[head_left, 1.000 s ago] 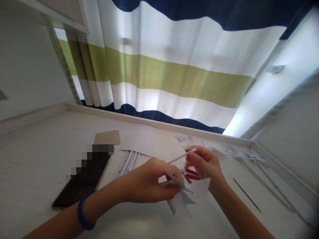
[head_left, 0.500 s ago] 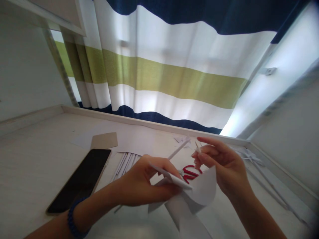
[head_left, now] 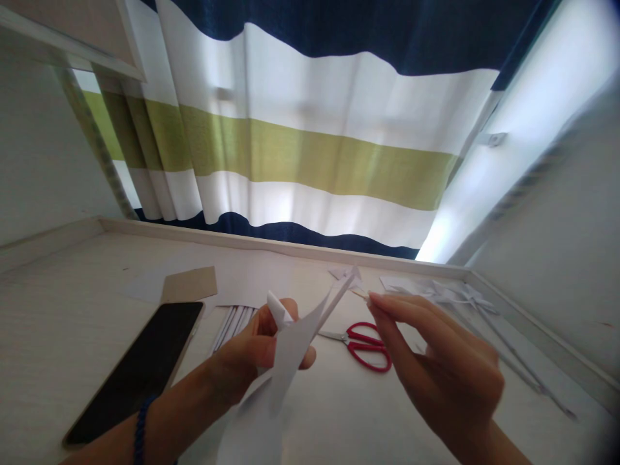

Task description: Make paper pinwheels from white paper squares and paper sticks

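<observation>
My left hand (head_left: 264,345) is closed on a white paper pinwheel (head_left: 295,352), with the thumb on its near side and fingers behind. The pinwheel is turned nearly edge-on, its curled blades pointing up and down. To the right, my right hand (head_left: 436,361) pinches a thin pale toothpick (head_left: 359,294) between thumb and index finger. Its tip points left toward the pinwheel's upper blade, and I cannot tell whether they touch. Red-handled scissors (head_left: 368,345) lie on the table between my hands.
A dark phone (head_left: 138,368) lies at the left, near a brown card (head_left: 188,284) and white paper sheets (head_left: 252,278). Several rolled paper sticks (head_left: 232,326) lie behind my left hand. Folded paper pieces with long sticks (head_left: 508,349) are at the right. A raised ledge (head_left: 290,248) edges the table's back.
My left hand has tilted the pinwheel upright and edge-on. My right hand has moved down and to the left with the toothpick, which now points sideways. More of the scissors shows.
</observation>
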The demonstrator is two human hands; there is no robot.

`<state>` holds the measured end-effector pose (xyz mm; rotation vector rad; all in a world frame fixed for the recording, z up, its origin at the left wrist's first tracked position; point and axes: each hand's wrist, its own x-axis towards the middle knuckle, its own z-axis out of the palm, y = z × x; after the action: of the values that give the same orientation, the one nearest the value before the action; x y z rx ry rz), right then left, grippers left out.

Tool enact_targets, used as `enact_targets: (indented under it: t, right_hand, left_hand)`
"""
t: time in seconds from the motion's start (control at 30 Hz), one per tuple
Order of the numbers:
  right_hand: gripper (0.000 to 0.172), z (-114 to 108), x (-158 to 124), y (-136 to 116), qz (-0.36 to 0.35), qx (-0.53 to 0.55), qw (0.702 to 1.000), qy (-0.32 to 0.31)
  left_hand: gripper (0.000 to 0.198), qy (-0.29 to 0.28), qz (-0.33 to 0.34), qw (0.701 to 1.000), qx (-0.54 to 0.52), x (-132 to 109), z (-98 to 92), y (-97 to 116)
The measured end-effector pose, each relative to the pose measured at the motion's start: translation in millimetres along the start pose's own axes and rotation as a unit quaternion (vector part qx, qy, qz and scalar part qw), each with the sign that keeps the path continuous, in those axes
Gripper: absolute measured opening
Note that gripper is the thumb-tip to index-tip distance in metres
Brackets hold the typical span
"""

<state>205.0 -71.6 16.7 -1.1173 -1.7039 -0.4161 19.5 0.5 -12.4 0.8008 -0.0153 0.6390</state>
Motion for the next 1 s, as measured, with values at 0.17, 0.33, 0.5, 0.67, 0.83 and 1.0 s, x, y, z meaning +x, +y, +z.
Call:
enact_targets:
  t: [0.17, 0.33, 0.5, 0.67, 0.83, 1.0]
  right_hand:
    - [0.035, -2, -1, -2, -0.043, -0.031, 0.999, 0.013]
    - [0.031, -1, -1, -2, -0.054, -0.038, 0.998, 0.007]
    - [0.031, -1, -1, -5, -0.053, -0.048, 0.997, 0.014]
    - [0.029, -2, -1, -5, -0.066, -0.060, 0.996, 0.003]
    - [0.031, -3, -3, -6, -0.068, -0.072, 0.995, -0.025]
    - [0.034, -2, -4, -6, -0.059, -0.037, 0.997, -0.034]
  left_hand:
    - [0.020, 0.011, 0.000, 1.000, 0.027, -1, -4.0, -4]
    - [0.017, -0.014, 0.006, 0.999, 0.032, -1, -3.1, -5]
    - [0.012, -0.021, 0.009, 0.999, 0.028, -2, -4.9, -6]
    - [0.013, -0.035, 0.003, 0.998, 0.047, -3, -14.9, -11]
    - [0.021, -0.003, -0.022, 0.997, 0.070, -4, -18.2, -14]
    - [0.019, 0.000, -0.052, 0.995, 0.083, -4, -5.2, -10]
